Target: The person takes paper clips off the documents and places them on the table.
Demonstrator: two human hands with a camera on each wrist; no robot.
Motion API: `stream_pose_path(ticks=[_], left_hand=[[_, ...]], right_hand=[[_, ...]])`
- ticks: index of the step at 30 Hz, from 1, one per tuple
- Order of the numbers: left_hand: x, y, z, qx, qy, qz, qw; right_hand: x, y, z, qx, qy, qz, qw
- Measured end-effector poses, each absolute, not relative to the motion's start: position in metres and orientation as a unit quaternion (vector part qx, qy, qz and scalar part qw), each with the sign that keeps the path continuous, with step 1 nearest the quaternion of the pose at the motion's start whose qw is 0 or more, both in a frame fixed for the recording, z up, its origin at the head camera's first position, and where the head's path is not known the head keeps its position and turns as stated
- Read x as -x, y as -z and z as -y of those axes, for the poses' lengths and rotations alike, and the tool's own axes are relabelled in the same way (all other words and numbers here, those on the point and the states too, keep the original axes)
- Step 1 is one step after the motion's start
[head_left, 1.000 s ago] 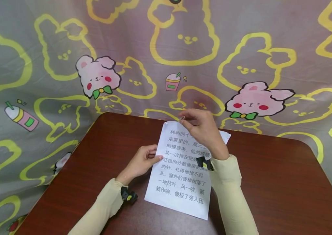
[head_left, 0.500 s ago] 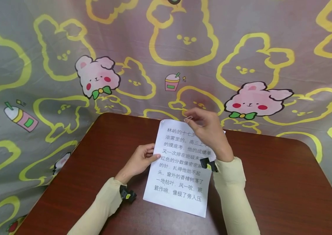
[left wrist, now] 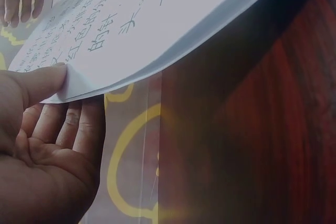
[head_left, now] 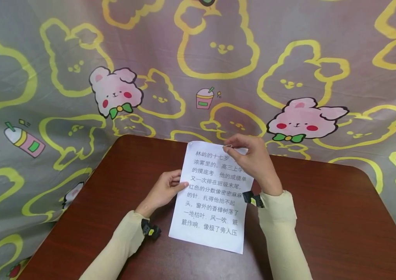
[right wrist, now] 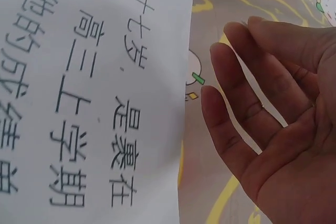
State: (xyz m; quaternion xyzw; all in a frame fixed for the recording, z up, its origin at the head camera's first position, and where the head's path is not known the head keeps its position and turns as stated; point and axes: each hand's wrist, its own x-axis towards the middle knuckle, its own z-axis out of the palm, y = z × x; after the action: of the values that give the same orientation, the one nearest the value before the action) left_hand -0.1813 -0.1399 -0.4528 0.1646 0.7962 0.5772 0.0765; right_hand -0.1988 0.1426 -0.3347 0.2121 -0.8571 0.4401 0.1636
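Note:
Printed white paper (head_left: 212, 233) with rows of Chinese characters is held up above the table, tilted. More than one layer shows along its edge in the left wrist view. My left hand (head_left: 161, 192) pinches the left edge, thumb (left wrist: 50, 80) on the printed face and fingers behind. Near the top edge, my right hand (head_left: 252, 159) pinches a small paper clip (head_left: 227, 146) between thumb and index finger. In the right wrist view the other fingers (right wrist: 223, 124) are spread and slightly bent beside the paper's top edge. The clip is mostly hidden there by the fingertips.
A dark reddish-brown wooden table (head_left: 331, 217) lies beneath. Behind it and at the left hangs a grey curtain (head_left: 170, 46) with yellow outlines and cartoon rabbits. Each wrist wears a small black camera mount, such as the left mount (head_left: 150, 230).
The paper has shifted slightly left with my left hand. My right hand has moved right along the top edge with the paper clip, then lowered a little.

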Motion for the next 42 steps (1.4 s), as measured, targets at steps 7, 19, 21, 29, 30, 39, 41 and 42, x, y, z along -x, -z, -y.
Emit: stream_pose_path(ticks=[7, 19, 21, 29, 30, 39, 41, 42], left_hand=[[0.182, 0.451, 0.143, -0.164, -0.579, -0.795, 0.072], [0.185, 0.451, 0.147, -0.155, -0.572, -0.803, 0.061], [0.186, 0.451, 0.148, -0.154, -0.569, -0.805, 0.062], [0.187, 0.452, 0.15, -0.142, -0.567, -0.809, 0.061], [0.187, 0.453, 0.15, -0.141, -0.567, -0.809, 0.062], [0.189, 0.455, 0.154, -0.125, -0.568, -0.811, 0.064], [0.189, 0.455, 0.155, -0.12, -0.568, -0.812, 0.065], [0.19, 0.456, 0.155, -0.118, -0.568, -0.812, 0.065]], right_hand=[[0.197, 0.34, -0.149, -0.193, -0.435, 0.865, 0.158], [0.196, 0.347, -0.165, -0.185, -0.412, 0.877, 0.165], [0.196, 0.348, -0.169, -0.187, -0.403, 0.879, 0.171], [0.196, 0.356, -0.183, -0.17, -0.391, 0.89, 0.161], [0.196, 0.357, -0.184, -0.168, -0.388, 0.892, 0.159], [0.195, 0.368, -0.2, -0.167, -0.361, 0.905, 0.152], [0.196, 0.371, -0.206, -0.168, -0.354, 0.907, 0.157], [0.196, 0.373, -0.208, -0.168, -0.351, 0.907, 0.159]])
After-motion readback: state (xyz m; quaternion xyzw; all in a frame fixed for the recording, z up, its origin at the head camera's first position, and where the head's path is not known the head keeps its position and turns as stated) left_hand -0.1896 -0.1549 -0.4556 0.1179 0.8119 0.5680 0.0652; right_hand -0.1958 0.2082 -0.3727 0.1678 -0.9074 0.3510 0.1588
